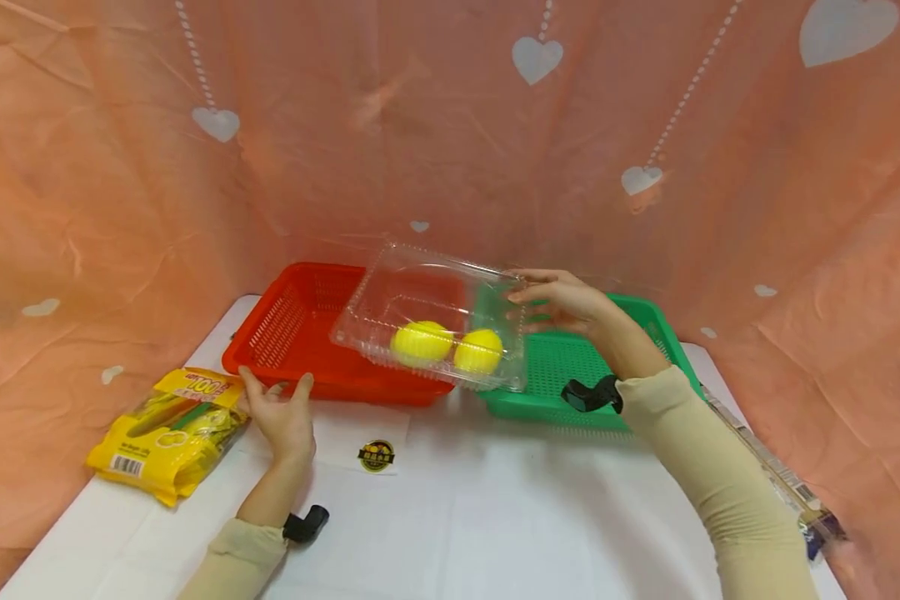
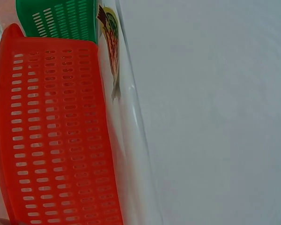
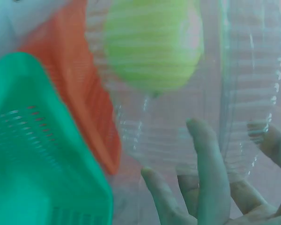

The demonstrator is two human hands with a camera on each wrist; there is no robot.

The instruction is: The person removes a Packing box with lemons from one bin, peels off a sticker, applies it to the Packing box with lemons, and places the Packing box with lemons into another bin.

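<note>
My right hand (image 1: 562,304) holds a clear plastic clamshell box (image 1: 435,283) by its right end, tilted and raised over the two baskets. Two round yellow fruits (image 1: 422,342) lie inside it, at its lower side. In the right wrist view, spread fingers (image 3: 210,173) lie against the clear plastic, and one fruit (image 3: 152,44) appears through it. My left hand (image 1: 281,417) is at the front left corner of the red basket (image 1: 345,387), thumb and fingers apart near its rim. Only a sliver of that hand shows in the left wrist view.
A green basket (image 1: 555,408) stands right of the red one. Left of my left hand lies a yellow snack bag (image 1: 157,450). A round logo (image 1: 376,456) is in front of the red basket. Packaging (image 1: 780,475) lies along the right edge, and a pink curtain (image 1: 450,167) hangs behind.
</note>
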